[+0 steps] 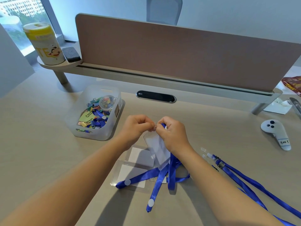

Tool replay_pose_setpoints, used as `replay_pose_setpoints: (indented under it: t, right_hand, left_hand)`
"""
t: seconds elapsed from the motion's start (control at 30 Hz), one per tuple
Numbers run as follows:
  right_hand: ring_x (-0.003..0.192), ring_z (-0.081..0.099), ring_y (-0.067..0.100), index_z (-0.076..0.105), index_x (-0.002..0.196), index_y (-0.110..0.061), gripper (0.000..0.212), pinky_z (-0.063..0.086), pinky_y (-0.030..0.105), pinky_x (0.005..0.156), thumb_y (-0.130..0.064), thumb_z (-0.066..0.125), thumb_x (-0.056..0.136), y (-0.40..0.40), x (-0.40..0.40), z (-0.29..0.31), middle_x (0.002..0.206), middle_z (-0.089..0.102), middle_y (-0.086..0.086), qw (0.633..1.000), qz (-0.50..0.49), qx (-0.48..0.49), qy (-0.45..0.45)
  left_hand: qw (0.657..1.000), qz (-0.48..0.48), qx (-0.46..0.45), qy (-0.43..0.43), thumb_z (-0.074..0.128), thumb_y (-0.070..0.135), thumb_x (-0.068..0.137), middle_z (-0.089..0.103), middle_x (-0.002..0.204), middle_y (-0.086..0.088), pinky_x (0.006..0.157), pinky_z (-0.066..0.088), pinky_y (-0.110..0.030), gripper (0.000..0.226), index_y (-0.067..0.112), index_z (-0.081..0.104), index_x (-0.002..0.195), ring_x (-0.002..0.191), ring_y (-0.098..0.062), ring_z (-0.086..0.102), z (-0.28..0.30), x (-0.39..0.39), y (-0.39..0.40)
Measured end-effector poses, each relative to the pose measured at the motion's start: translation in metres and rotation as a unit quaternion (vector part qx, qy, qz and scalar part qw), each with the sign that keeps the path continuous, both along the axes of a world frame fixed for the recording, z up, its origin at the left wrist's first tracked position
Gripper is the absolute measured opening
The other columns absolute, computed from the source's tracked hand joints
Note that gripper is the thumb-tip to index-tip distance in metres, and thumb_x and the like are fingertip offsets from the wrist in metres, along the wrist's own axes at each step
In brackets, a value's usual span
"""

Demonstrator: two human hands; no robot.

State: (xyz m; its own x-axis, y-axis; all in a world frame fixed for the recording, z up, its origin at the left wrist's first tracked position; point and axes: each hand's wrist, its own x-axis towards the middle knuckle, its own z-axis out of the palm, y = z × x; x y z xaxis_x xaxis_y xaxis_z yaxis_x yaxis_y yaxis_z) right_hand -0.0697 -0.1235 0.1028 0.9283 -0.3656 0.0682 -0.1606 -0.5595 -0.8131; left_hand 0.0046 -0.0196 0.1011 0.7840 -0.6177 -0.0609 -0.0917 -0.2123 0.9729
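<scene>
A clear plastic badge holder (157,150) hangs tilted above the desk between my two hands. My left hand (136,126) pinches its top edge. My right hand (171,132) pinches the clip end of a blue lanyard (171,170) right at the holder's top; the strap drops below my wrist. Two more clear badge holders with white cards (138,156) lie flat on the desk under my hands, with blue lanyard straps (156,185) draped across them.
A translucent bin (112,128) of binder clips and lanyards stands left of my hands. More blue lanyards with clips (236,176) trail to the right. A white controller (275,132) lies far right. A brown divider (179,54) and shelf close the back; a canister (44,43) stands on it.
</scene>
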Motion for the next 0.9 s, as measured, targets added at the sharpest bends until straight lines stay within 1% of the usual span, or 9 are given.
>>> replay_pose_setpoints:
  t: [0.07, 0.13, 0.23, 0.37, 0.47, 0.53, 0.7, 0.8, 0.9]
  right_hand:
    - [0.053, 0.038, 0.004, 0.043, 0.056, -0.023, 0.036, 0.031, 0.01, 0.046, -0.008, 0.051, 0.088, -0.003, 0.0, 0.001, 0.056, 0.043, -0.008, 1.0, 0.007, 0.017, -0.003]
    - [0.054, 0.039, 0.005, 0.044, 0.055, -0.023, 0.037, 0.033, 0.008, 0.046, -0.006, 0.052, 0.087, -0.007, 0.0, 0.002, 0.057, 0.044, -0.007, 0.999, 0.021, 0.051, -0.002]
    - [0.055, 0.038, 0.007, 0.046, 0.057, -0.019, 0.034, 0.033, 0.014, 0.05, -0.005, 0.053, 0.087, -0.012, 0.003, 0.001, 0.057, 0.043, -0.005, 0.996, 0.057, 0.066, 0.022]
    - [0.053, 0.035, 0.006, 0.046, 0.06, -0.018, 0.03, 0.03, 0.02, 0.052, -0.008, 0.05, 0.088, -0.015, 0.005, -0.005, 0.056, 0.041, -0.007, 0.994, 0.101, -0.005, 0.043]
    - [0.052, 0.035, 0.005, 0.05, 0.073, -0.013, 0.017, 0.028, 0.016, 0.05, -0.01, 0.049, 0.089, -0.013, 0.003, -0.012, 0.055, 0.041, -0.008, 0.992, 0.111, -0.05, 0.028]
    - [0.05, 0.035, 0.005, 0.049, 0.073, -0.013, 0.016, 0.029, 0.014, 0.047, -0.009, 0.049, 0.089, -0.012, 0.002, -0.021, 0.054, 0.04, -0.009, 0.993, 0.1, -0.06, 0.005]
    - [0.046, 0.034, 0.005, 0.049, 0.072, -0.013, 0.017, 0.032, 0.014, 0.047, -0.009, 0.049, 0.088, -0.008, -0.003, -0.046, 0.052, 0.037, -0.01, 0.992, 0.074, -0.081, -0.068]
    - [0.044, 0.03, 0.003, 0.058, 0.074, 0.0, 0.03, 0.02, 0.011, 0.045, -0.023, 0.039, 0.083, 0.0, -0.008, -0.06, 0.053, 0.038, -0.006, 0.985, 0.055, -0.122, -0.105]
    - [0.044, 0.029, 0.002, 0.06, 0.077, 0.003, 0.032, 0.018, 0.01, 0.045, -0.02, 0.038, 0.082, 0.006, -0.016, -0.066, 0.057, 0.042, 0.0, 0.979, 0.051, -0.156, -0.124]
  left_hand:
    - [1.0, -0.001, 0.002, 0.013, 0.052, -0.011, 0.079, 0.061, 0.039, 0.015, 0.051, 0.045, -0.003, 0.032, 0.012, 0.058, 0.057, 0.045, 0.009, 0.054, 0.002, -0.001, 0.001]
    - [1.0, -0.011, 0.019, 0.002, 0.053, -0.009, 0.08, 0.061, 0.044, 0.01, 0.053, 0.046, -0.003, 0.029, 0.011, 0.06, 0.059, 0.046, 0.008, 0.055, 0.005, -0.002, 0.002]
    - [0.989, -0.047, 0.107, -0.095, 0.057, 0.002, 0.082, 0.059, 0.063, 0.005, 0.061, 0.048, -0.009, 0.011, 0.004, 0.065, 0.074, 0.057, 0.004, 0.057, 0.011, -0.001, 0.004]
    - [0.966, -0.053, 0.173, -0.185, 0.058, 0.011, 0.084, 0.058, 0.07, 0.001, 0.066, 0.044, -0.017, 0.013, 0.001, 0.066, 0.087, 0.067, -0.01, 0.053, 0.011, -0.003, 0.006]
    - [0.965, -0.039, 0.169, -0.198, 0.058, 0.01, 0.084, 0.062, 0.077, -0.005, 0.072, 0.049, -0.027, 0.014, 0.0, 0.066, 0.087, 0.075, -0.019, 0.06, 0.003, -0.007, 0.005]
    - [0.972, -0.007, 0.144, -0.188, 0.058, 0.006, 0.082, 0.063, 0.073, -0.007, 0.074, 0.05, -0.033, 0.012, -0.002, 0.067, 0.084, 0.073, -0.022, 0.06, -0.006, -0.009, 0.004]
    - [0.991, 0.074, 0.046, -0.106, 0.054, -0.005, 0.08, 0.055, 0.058, 0.001, 0.053, 0.045, -0.005, 0.012, -0.007, 0.065, 0.076, 0.048, 0.005, 0.055, -0.032, -0.02, 0.0]
    - [0.992, 0.108, -0.005, -0.07, 0.051, -0.008, 0.081, 0.054, 0.057, -0.003, 0.05, 0.045, -0.003, 0.014, -0.014, 0.063, 0.08, 0.045, 0.007, 0.054, -0.047, -0.026, -0.001]
    - [0.989, 0.097, -0.012, -0.107, 0.05, -0.007, 0.082, 0.055, 0.058, -0.001, 0.051, 0.045, -0.003, 0.015, -0.004, 0.064, 0.076, 0.046, 0.009, 0.054, -0.056, -0.031, 0.003]
